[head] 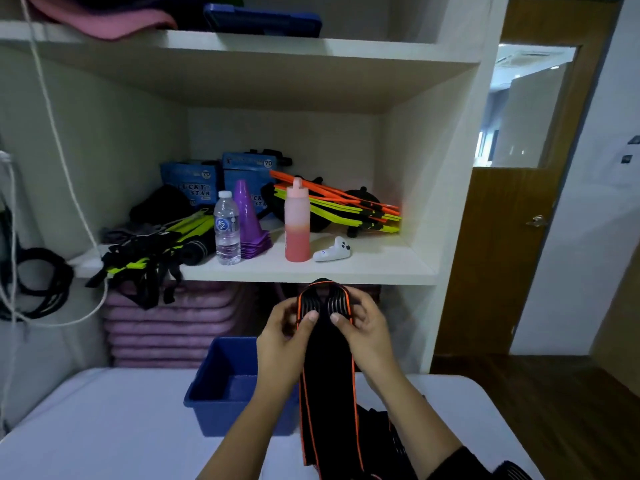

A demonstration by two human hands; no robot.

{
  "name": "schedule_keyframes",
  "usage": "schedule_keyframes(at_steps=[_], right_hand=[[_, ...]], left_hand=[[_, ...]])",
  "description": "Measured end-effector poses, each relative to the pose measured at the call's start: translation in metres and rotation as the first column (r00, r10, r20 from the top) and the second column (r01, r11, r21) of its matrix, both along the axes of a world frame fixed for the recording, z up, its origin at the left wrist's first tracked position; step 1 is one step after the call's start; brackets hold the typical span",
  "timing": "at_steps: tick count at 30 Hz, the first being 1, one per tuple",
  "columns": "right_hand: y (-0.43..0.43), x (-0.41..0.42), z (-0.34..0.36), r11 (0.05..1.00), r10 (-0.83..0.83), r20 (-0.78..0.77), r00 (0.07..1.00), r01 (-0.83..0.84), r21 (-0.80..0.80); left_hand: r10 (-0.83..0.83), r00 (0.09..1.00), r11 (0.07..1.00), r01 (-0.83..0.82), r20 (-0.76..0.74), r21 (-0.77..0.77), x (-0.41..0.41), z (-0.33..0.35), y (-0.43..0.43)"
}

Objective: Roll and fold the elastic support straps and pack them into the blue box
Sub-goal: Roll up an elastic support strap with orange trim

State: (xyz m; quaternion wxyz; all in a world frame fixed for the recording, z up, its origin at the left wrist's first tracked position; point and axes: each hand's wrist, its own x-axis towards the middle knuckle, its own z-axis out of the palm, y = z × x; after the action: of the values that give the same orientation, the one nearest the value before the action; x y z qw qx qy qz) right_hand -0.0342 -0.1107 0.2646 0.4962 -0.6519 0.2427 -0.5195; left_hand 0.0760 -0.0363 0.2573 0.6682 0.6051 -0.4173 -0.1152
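Observation:
Both my hands hold up a black elastic support strap with orange edges, above the white table. My left hand pinches its left side and my right hand its right side, thumbs pressed on the front. The strap's top end is bent over away from me, and its long tail hangs down to the table. More black straps lie on the table under my right forearm. The blue box stands open on the table just left of the strap, partly hidden by my left arm, and what shows of its inside is bare.
A white shelf behind the table carries a water bottle, purple cones, a pink bottle, a white controller and orange and yellow agility gear. Purple mats are stacked below it. A wooden door stands at the right.

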Motion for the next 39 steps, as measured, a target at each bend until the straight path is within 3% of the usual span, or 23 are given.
schedule_keyframes(at_steps=[9, 16, 23, 28, 39], right_hand=[[0.038, 0.077, 0.001, 0.997, 0.083, 0.031, 0.996, -0.083, -0.004], [0.070, 0.157, -0.020, 0.970, 0.230, -0.091, 0.969, -0.221, 0.106], [0.115, 0.231, -0.021, 0.981, 0.171, -0.048, 0.984, -0.165, 0.101], [0.142, 0.256, -0.018, 0.991, 0.130, -0.018, 0.991, -0.129, 0.038], [0.161, 0.275, -0.013, 0.986, 0.167, -0.064, 0.984, -0.165, 0.038]], left_hand=[[0.158, 0.987, 0.987, -0.158, 0.037, -0.021, 0.061, -0.006, 0.041], [0.281, 0.958, 0.960, -0.281, 0.066, 0.002, 0.146, -0.004, 0.075], [0.133, 0.988, 0.986, -0.140, 0.080, 0.089, 0.213, -0.018, 0.112], [0.227, 0.963, 0.970, -0.237, 0.143, 0.061, 0.239, -0.018, 0.141], [0.212, 0.969, 0.970, -0.225, 0.128, 0.095, 0.272, -0.009, 0.174]])
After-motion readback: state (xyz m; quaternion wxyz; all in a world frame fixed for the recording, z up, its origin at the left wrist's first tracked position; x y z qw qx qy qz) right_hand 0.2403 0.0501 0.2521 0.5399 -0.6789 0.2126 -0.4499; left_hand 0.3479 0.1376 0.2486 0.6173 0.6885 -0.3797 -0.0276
